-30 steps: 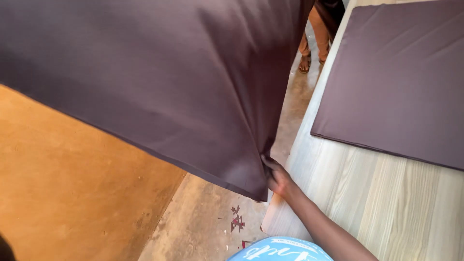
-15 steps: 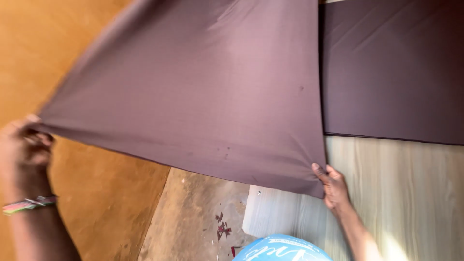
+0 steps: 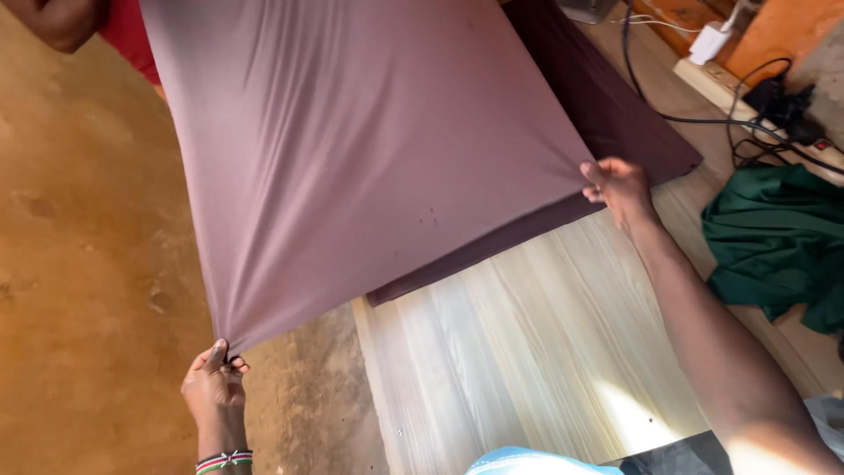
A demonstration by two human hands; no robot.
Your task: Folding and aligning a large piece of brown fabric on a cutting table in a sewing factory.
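Observation:
A large dark purple-brown cloth is stretched taut in the air over the edge of a pale wooden table. My left hand pinches its near left corner, low over the earthen floor; a beaded bracelet circles that wrist. My right hand grips the near right corner above the table. The far side of the cloth is held by another person, whose arm and red garment show at the top left. A second dark cloth layer lies flat on the table under the stretched one.
A crumpled green cloth lies at the table's right side. Black cables and a power strip run along the far right edge. The orange-brown dirt floor fills the left.
The view has swung right and the cloth has moved over the table. My hands hold the same corners, now spread wider, with the left hand lower and nearer me.

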